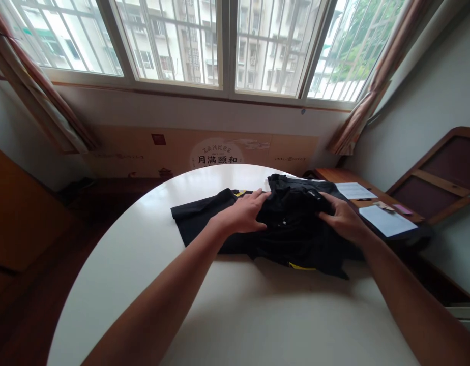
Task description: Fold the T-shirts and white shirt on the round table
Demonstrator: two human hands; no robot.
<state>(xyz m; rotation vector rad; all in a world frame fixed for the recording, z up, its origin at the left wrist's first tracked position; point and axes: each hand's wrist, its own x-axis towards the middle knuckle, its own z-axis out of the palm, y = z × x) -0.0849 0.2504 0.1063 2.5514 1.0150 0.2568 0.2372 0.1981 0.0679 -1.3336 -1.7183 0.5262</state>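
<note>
A black garment with yellow trim (288,239) lies bunched on the white round table (143,254). One flat black part of it reaches out to the left, and small white marks show on its middle. My left hand (244,211) rests on the garment with fingers apart and thumb spread. On the right side, my right hand (342,218) pinches a raised fold of the black cloth between thumb and fingers; its fingertips are partly hidden by the fold. Dark grey cloth (328,188) lies behind the bunched part, and I cannot tell if it is a separate piece.
Beyond the table at right stands a brown wooden desk (315,174) with white paper sheets (389,221) and small items on it. A large printed box (174,147) is under the barred window (177,40). Curtains (360,124) hang at both sides.
</note>
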